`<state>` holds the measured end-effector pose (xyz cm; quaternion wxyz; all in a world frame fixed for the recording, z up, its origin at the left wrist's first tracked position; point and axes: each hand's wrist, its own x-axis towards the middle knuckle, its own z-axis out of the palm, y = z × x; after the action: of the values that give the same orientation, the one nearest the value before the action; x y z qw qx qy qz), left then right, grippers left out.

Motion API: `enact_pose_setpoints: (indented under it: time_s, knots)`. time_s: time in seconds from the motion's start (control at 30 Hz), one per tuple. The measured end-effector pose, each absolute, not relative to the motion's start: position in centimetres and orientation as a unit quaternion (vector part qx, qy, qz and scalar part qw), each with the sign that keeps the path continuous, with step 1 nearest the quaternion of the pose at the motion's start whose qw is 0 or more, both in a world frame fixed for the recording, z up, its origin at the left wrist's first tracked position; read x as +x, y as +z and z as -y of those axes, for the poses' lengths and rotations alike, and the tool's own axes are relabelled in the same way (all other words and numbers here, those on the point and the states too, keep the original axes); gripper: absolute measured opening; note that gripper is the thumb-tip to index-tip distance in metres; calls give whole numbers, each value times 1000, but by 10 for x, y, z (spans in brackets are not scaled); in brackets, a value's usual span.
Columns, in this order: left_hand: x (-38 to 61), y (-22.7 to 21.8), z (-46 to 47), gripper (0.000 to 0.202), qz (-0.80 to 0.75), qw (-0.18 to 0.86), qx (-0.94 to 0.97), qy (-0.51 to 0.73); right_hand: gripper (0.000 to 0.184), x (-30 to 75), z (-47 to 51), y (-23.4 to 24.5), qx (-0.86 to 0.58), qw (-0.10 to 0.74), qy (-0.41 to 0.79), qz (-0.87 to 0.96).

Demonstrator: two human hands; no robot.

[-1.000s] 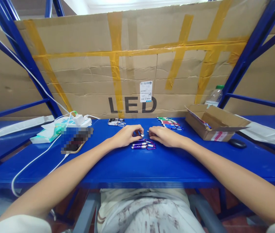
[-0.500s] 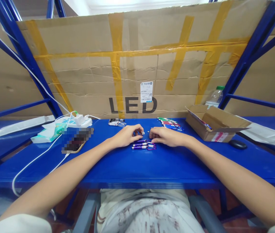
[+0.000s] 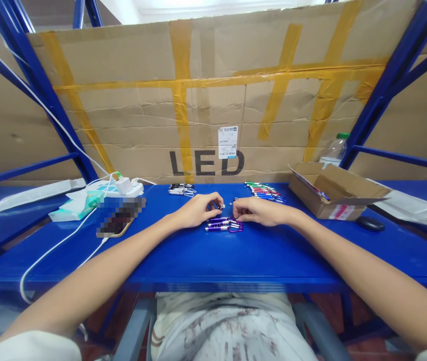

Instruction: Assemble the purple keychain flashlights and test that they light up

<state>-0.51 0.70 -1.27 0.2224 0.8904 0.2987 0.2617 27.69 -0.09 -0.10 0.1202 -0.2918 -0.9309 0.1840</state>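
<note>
A blue table (image 3: 213, 260) backed by taped cardboard (image 3: 138, 55), two bare hands over its middle.
Phone (image 3: 125, 228) towards the left end; black and silver tubes (image 3: 178, 191) by the back edge; left hand (image 3: 196, 209) pinching a silver-ended piece (image 3: 222, 206); purple tubes (image 3: 219, 227) mid-table; right hand (image 3: 256, 211) curled, its grip I can't tell; coloured tubes (image 3: 264, 192), then an open carton (image 3: 318, 205), near the back right corner.

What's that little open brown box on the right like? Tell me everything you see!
The open box looks like brown cardboard and sits upright on the blue table, flaps spread. A white label with pinkish-red marks is on its near side. Something small and colourful lies inside. A bottle stands behind it.
</note>
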Motion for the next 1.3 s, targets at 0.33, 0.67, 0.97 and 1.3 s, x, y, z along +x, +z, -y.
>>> enact_pose_setpoints:
  time_s: [0.33, 0.67, 0.97, 1.3]
  knots:
    - [-5, -14, -8, 19, -293, 219, 893, 262, 7, 272, 5, -1, -301, 166, 164, 924]
    - [-3, -13, -4, 21, -280, 218, 895, 269, 11, 257, 18, 4, -283, 297, 73, 909]
    - [-2, -9, -1, 21, -290, 228, 891, 265, 20, 256, 19, -2, -244, 274, 32, 930]
    - [-3, -10, -4, 17, -282, 224, 888, 287, 18, 257, 17, 2, -294, 297, 5, 909]
